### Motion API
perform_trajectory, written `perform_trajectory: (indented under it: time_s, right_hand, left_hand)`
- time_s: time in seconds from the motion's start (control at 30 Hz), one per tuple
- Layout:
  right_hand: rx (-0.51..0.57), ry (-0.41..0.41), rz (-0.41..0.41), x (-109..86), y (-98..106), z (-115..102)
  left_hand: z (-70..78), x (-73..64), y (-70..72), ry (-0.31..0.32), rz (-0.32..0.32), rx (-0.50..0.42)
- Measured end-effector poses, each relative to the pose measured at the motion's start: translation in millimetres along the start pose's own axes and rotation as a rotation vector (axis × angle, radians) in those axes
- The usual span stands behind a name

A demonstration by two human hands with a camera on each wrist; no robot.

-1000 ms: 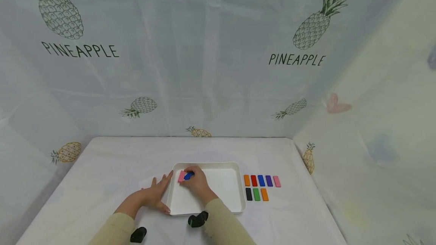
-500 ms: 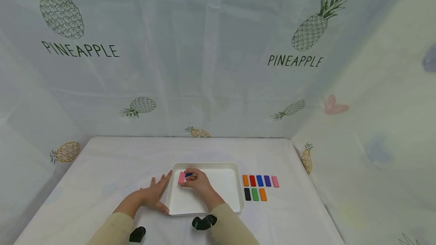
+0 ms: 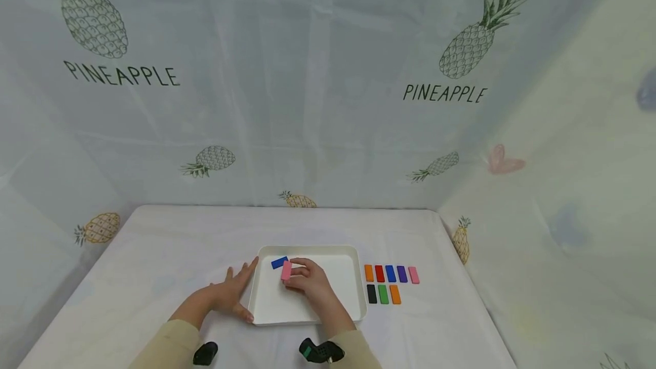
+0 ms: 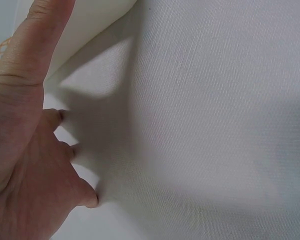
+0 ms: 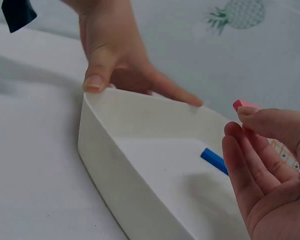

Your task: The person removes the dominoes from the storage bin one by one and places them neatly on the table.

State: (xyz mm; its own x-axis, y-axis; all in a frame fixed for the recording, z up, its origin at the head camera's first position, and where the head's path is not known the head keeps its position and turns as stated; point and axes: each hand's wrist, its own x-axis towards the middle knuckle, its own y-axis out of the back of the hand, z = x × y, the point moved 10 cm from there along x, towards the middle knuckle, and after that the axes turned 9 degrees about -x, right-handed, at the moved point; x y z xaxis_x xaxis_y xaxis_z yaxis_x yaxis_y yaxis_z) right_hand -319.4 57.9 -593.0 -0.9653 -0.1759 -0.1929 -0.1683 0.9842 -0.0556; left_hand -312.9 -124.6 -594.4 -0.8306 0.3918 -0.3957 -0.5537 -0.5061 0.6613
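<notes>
A white rectangular tray (image 3: pixel 338 286) lies on the table. My right hand (image 3: pixel 314 288) is above its left half and pinches a small pink block (image 3: pixel 286 270) between thumb and fingertips. The right wrist view shows only one end of the pink block, at the thumb tip. On the tray floor, just left of the held piece, lies a blue block (image 3: pixel 279 262), tilted to the tray's sides. My left hand (image 3: pixel 229 294) has its fingers spread, with thumb and index fingertip on the tray's left rim (image 5: pixel 140 93).
Right of the tray, small flat blocks lie on the white cloth in two rows. The back row runs from an orange block (image 3: pixel 369 273) to a pink one; the front row has a black block (image 3: pixel 372 294), a green one and an orange one. Fabric walls (image 3: pixel 328 101) enclose the table.
My right hand has let go of the blue block, which now lies in the tray. It has taken the pink block and moved it right. My left hand stays at the rim.
</notes>
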Motion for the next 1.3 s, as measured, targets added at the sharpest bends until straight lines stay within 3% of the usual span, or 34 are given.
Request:
perform_trajectory:
  time_s: [0.17,0.3,0.47,0.77,0.93,1.3]
  right_hand:
    - [0.084,0.011,0.035,-14.7,8.8,-7.9]
    - [0.090,0.028,0.050,-20.9,19.9,-10.9]
    - [0.033,0.043,0.062,-29.2,36.3,-15.1]
    - [-0.199,0.012,0.091,-49.9,70.5,-15.3]
    - [-0.204,0.009,0.076,-62.2,89.8,-17.0]
    - [-0.267,0.009,0.089,-79.9,149.5,-31.9]
  left_hand:
    - [0.6,-2.6,0.8,0.005,0.003,0.001]
    - [1.7,-3.9,2.2,-0.006,0.003,-0.003]
    - [0.5,-4.3,5.3,0.004,0.008,-0.002]
    - [4.1,-4.7,2.8,-0.004,0.003,-0.036]
    - [5.3,-6.2,-1.0,-0.003,-0.015,-0.043]
    - [-1.5,-0.9,-0.6,0.011,0.023,0.004]
